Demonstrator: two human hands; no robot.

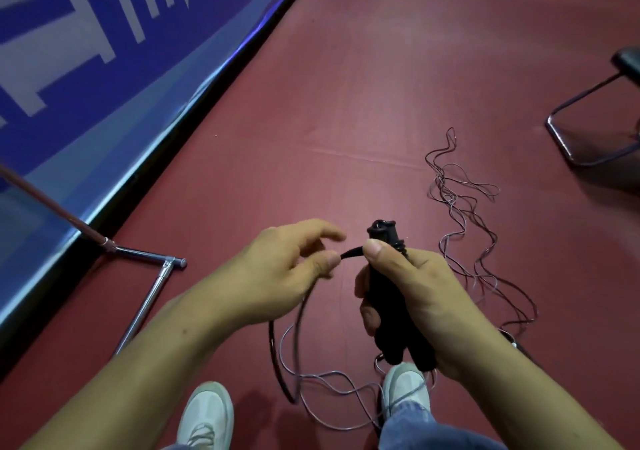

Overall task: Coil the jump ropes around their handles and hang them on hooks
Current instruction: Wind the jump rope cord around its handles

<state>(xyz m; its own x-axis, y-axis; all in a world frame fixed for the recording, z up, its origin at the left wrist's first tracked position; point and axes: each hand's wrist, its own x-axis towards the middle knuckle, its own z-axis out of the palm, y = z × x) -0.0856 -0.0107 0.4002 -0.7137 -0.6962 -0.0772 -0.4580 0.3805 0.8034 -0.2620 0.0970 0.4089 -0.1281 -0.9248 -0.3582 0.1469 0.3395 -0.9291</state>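
Both hands are close together in front of me, but they do not touch. My right hand point(415, 297) is wrapped tight round the black jump rope handles point(381, 297), which stand almost upright with the top end pointing away. I think there are two handles side by side, since two ends poke out under the hand. My left hand point(277, 269) pinches the black rope point(351, 252) just beside the top of the handles, between thumb and first finger. From that pinch the rope drops under the left hand and curls down to the red floor point(346, 85). Loops of thin rope point(332, 375) lie near my white shoes point(207, 411), below the hands. A messy tangle point(460, 207) of rope lies on the floor past the right hand. A shiny metal bar point(145, 304) lies left of the left hand, by a blue wall point(104, 51).
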